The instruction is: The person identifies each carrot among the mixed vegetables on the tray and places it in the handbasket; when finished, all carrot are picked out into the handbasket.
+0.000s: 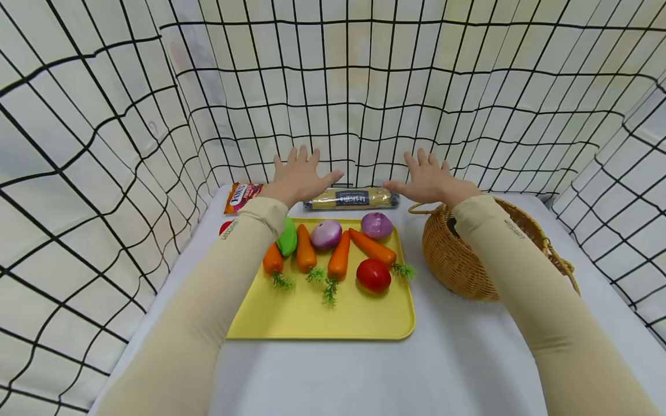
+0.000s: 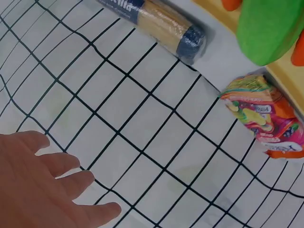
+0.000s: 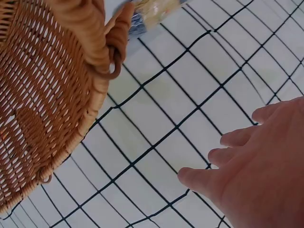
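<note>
Both hands are raised with fingers spread and hold nothing. In the head view the left hand (image 1: 300,178) is above the back of the table, between a colourful candy packet (image 1: 242,197) and a pack of spaghetti (image 1: 351,199). The right hand (image 1: 428,179) hovers at the spaghetti's right end, near a wicker basket (image 1: 454,263). On a yellow tray (image 1: 322,320) lie several carrots (image 1: 339,257), two purple onions (image 1: 326,234), a red tomato (image 1: 373,276) and a green vegetable (image 1: 287,238). The left forearm hides part of the tray's left side.
Black wire grid panels (image 1: 364,121) backed with white cloth enclose the table at the back and sides. Another red item (image 1: 225,227) peeks out beside the left sleeve. The white tabletop (image 1: 364,375) extends in front of the tray. The basket's handle (image 1: 421,210) points toward the spaghetti.
</note>
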Available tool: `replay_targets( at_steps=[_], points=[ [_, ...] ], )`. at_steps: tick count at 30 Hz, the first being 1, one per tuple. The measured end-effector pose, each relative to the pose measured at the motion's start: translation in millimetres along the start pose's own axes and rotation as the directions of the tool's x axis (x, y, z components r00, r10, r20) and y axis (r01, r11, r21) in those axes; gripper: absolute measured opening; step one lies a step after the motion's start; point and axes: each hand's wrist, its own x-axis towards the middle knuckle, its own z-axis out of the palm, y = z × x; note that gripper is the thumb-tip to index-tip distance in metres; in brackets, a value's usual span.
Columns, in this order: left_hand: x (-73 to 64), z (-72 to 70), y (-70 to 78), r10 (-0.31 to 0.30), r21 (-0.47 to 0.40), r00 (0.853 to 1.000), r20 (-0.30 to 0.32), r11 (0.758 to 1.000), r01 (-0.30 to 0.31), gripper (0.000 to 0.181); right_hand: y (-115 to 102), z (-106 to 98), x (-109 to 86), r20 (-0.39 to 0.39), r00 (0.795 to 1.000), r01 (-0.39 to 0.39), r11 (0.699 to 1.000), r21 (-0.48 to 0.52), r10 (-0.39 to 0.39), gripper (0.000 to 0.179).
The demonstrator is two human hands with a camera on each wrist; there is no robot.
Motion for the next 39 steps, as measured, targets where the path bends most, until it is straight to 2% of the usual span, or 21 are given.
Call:
replay_targets(
  at_steps=[4, 9, 12, 15, 18, 20, 23, 26, 27, 28, 32, 34, 36, 39],
  points=[
    [-15.2, 10.2, -14.0, 0.012, -0.011, 1.000, -0.027, 1.000, -0.012, 0.100, -3, 4, -12.0, -0.029, 0.998, 0.048, 0.999, -0.001, -0.048, 0.102],
    [-45.1, 21.3, -36.8, -0.017, -0.085, 0.993, -0.121, 0.996, 0.006, 0.094, -16, 18, -31.6, -0.129, 0.981, 0.146, 0.989, 0.017, -0.143, 0.095],
    [-65.9, 28.9, -53.2, -0.046, -0.174, 0.977, -0.209, 0.985, 0.009, 0.082, -25, 30, -44.4, -0.188, 0.963, 0.209, 0.976, 0.062, -0.194, 0.089],
    [-85.5, 40.2, -70.5, -0.085, -0.262, 0.952, -0.294, 0.965, 0.005, 0.071, -33, 45, -54.4, -0.225, 0.950, 0.248, 0.960, 0.132, -0.214, 0.082],
    [-104.4, 52.4, -86.7, -0.168, -0.367, 0.921, -0.351, 0.930, 0.029, 0.063, -37, 63, -59.9, -0.247, 0.947, 0.257, 0.945, 0.201, -0.205, 0.076],
    [-116.2, 59.0, -96.5, -0.245, -0.427, 0.894, -0.375, 0.901, 0.068, 0.059, -38, 75, -61.1, -0.276, 0.940, 0.269, 0.934, 0.235, -0.201, 0.070],
    [-129.7, 66.8, -111.5, -0.368, -0.525, 0.831, -0.417, 0.844, 0.110, 0.052, -38, 93, -61.0, -0.311, 0.935, 0.266, 0.919, 0.292, -0.172, 0.062],
    [-139.8, 71.4, -126.5, -0.483, -0.618, 0.779, -0.401, 0.770, 0.159, 0.048, -36, 109, -59.9, -0.333, 0.935, 0.246, 0.901, 0.356, -0.124, 0.058],
    [-141.9, 73.2, -132.1, -0.514, -0.646, 0.767, -0.383, 0.743, 0.176, 0.048, -35, 113, -59.4, -0.329, 0.939, 0.229, 0.895, 0.383, -0.100, 0.057],
    [-143.2, 74.6, -137.6, -0.541, -0.668, 0.762, -0.356, 0.718, 0.197, 0.048, -34, 117, -59.0, -0.322, 0.944, 0.206, 0.890, 0.406, -0.072, 0.056],
    [-145.5, 80.6, -157.3, -0.601, -0.728, 0.775, -0.194, 0.618, 0.297, 0.053, -30, 132, -56.4, -0.249, 0.968, 0.103, 0.875, 0.473, 0.021, 0.054],
    [-145.7, 85.3, -164.5, -0.601, -0.738, 0.791, -0.114, 0.584, 0.338, 0.055, -29, 138, -54.9, -0.217, 0.975, 0.067, 0.868, 0.492, 0.048, 0.053],
    [-145.8, 91.2, -170.2, -0.584, -0.742, 0.810, -0.048, 0.564, 0.362, 0.057, -27, 144, -53.4, -0.200, 0.978, 0.052, 0.859, 0.510, 0.059, 0.052],
    [-145.2, 101.6, -175.4, -0.545, -0.730, 0.839, 0.012, 0.568, 0.379, 0.057, -26, 150, -51.3, -0.193, 0.978, 0.043, 0.841, 0.539, 0.074, 0.050]
  ],
)
